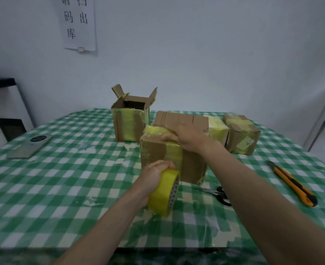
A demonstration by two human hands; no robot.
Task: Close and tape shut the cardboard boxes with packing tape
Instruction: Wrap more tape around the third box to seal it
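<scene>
Holding the roll of yellow packing tape [164,192] in my left hand [154,176], I have the fingers curled over its top edge, so that grip is full; the roll stands on edge, low against the near face of the nearest cardboard box [192,165]. My right hand [188,138] lies on that box's top front edge, fingers bent down over the yellow tape band there, pressing rather than closing round anything. The box sits mid-desk, its brown faces crossed by wide yellow tape strips, and its far flap is tilted up behind my right hand. Behind it to the left stands an open box [131,121] with flaps raised. To the right are two taped boxes, a smaller one [218,131] and a labelled one [242,134]. On the green checked desk [62,188] lie black scissors [220,196] just right of the roll, an orange utility knife [293,184] farther right, and a phone [30,146] at the far left.
</scene>
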